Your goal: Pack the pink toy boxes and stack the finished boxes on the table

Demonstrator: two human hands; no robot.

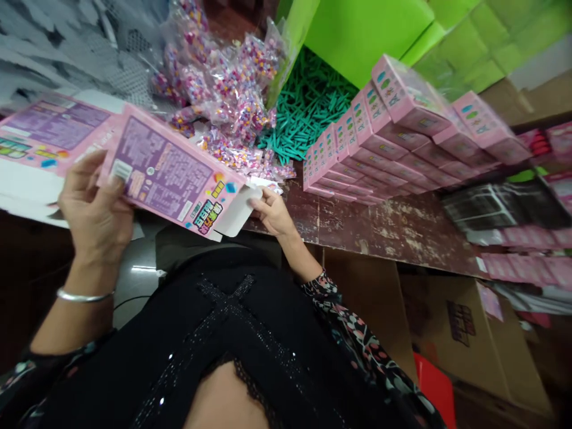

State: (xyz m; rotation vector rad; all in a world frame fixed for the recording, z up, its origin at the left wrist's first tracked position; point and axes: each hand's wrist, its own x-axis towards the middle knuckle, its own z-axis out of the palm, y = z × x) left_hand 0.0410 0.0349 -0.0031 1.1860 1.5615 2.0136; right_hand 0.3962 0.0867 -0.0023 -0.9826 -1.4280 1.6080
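Head view, tilted. Left hand grips one end of a flat pink cardboard carton with purple printed panel, fingers curled over its upper face and thumb side toward the edge; a thin silver bangle sits on that wrist. Right hand pinches the carton's white end flap between thumb and fingertips at the other end. The carton is held in the air above the lap, slanting down from left to right, just in front of the edge of the worn dark-brown wooden table.

Behind the left hand, a stack of unfolded pink carton blanks lies flat (printing blurred, not legible). On the table beyond the carton: a heap of clear plastic bags of small multicoloured pieces, and beside it a pile of teal-green sticks spilling from a bright green box. To the right of those, rows of closed pink boxes stand stacked, touching one another. More pink boxes lie at the far right edge, blurred. Below the table, a brown corrugated cardboard box and a red plastic object (kind unclear). Black sequinned garment fills the lower frame.
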